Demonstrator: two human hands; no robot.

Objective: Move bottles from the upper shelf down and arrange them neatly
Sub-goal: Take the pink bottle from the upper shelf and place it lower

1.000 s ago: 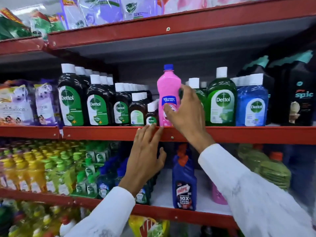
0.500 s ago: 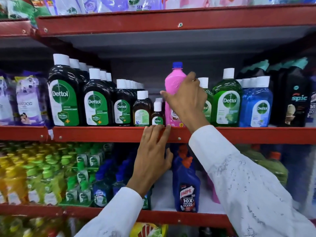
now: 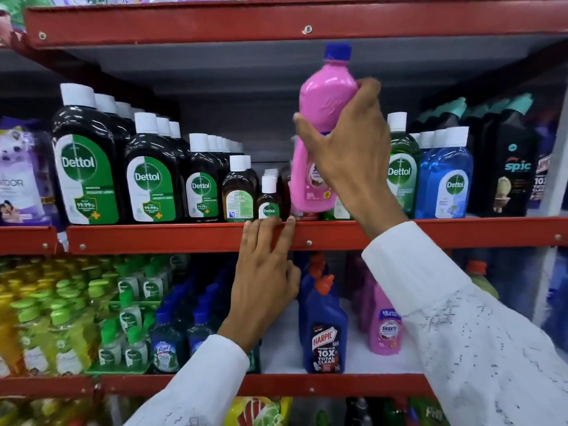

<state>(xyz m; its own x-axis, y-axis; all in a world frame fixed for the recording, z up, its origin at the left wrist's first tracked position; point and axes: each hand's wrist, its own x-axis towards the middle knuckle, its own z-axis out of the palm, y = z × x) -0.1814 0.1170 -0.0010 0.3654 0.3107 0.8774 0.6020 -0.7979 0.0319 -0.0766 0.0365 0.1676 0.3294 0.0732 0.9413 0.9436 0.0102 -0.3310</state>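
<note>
Pink plastic fills the grasp of the right hand (image 3: pixel 347 149): its fingers (image 3: pixel 367 87) wrap the waist of the pink bottle (image 3: pixel 322 124), thumb on the near side, holding it upright with its base clear of the upper shelf (image 3: pixel 184 238) and its blue cap above the knuckles. Left of those fingers stands a row of brown Dettol bottles (image 3: pixel 150 176); right of them, a green Dettol bottle (image 3: pixel 401 173) and blue ones (image 3: pixel 445 179). Below, the left hand (image 3: pixel 264 281) lays its fingers, pressed together and flat, on the shelf's red front edge, holding nothing. Beneath its palm, on the lower shelf (image 3: pixel 353 361), stand a blue Harpic bottle (image 3: pixel 324 330) and a second pink bottle (image 3: pixel 384 327).
</note>
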